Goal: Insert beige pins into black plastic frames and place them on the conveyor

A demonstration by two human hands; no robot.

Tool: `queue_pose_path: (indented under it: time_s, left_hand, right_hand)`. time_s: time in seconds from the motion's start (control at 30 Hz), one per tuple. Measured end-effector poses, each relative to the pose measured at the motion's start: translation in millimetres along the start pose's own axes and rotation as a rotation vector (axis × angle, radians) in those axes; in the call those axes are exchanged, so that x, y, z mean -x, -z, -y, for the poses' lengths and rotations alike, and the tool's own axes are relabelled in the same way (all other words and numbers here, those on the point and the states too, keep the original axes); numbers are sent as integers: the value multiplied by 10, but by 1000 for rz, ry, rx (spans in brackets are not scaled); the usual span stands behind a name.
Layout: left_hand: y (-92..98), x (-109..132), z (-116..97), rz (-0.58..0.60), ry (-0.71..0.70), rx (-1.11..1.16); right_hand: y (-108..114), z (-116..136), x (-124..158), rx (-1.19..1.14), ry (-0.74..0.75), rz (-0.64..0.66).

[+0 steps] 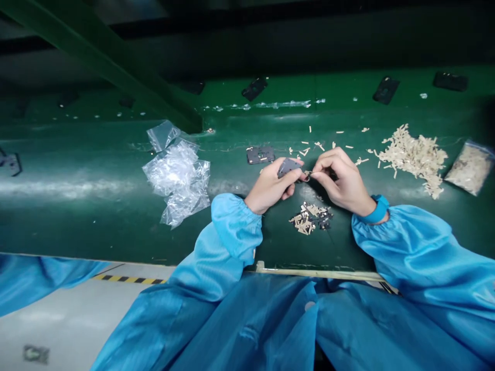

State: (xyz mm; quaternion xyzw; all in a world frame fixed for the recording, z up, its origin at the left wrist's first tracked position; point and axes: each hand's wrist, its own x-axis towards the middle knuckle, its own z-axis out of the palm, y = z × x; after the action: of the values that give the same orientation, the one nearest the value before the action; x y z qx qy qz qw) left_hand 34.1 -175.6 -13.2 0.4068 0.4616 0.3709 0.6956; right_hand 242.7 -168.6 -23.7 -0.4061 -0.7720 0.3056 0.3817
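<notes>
My left hand (270, 186) is closed around a flat dark plastic plate (288, 166), thumb on its near edge. Just to the right, my right hand (340, 180) pinches with thumb and forefinger a tiny piece too small to name, close to the plate's right side. Below both hands lies a small pile of black and beige parts (311, 217). Another dark plastic plate (260, 154) with cut-outs rests on the green bench, behind my left hand. Several loose beige strips (304, 151) are scattered beyond my fingers.
To the right is a heap of beige strips (413, 157) beside a filled clear bag (471, 167). Crumpled clear plastic bags (178, 172) lie left. More black plates (385, 90) sit along the back, near a green post (116, 56). A blue sleeve (42, 278) of another person shows at left.
</notes>
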Motion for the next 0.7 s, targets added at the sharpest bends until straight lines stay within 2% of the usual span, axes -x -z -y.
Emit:
queue_pose_path:
  time_s: [0.13, 0.3, 0.37, 0.43, 0.53, 0.6, 0.7]
  left_hand:
    - [9, 47, -16, 24, 51, 8]
    - [-2, 40, -28, -21, 77, 62]
    - [-14, 36, -29, -63, 59, 54]
    - [-21, 35, -25, -118, 15, -2]
    - [-24, 35, -14, -171, -43, -132]
    - [-25, 36, -7, -172, -69, -190]
    - [-29, 36, 1, -162, -113, -234]
  right_hand:
    - [-29, 17, 8, 23, 43, -7]
    - [-44, 43, 26, -1, 54, -11]
    - [-47, 55, 32, -85, -21, -36]
    - [-46, 67, 33, -220, -169, -41]
    - [-39, 87, 26, -317, -333, 70]
    - [-37, 103, 16, -281, -354, 134]
    - [-40, 119, 5, -241, -351, 143]
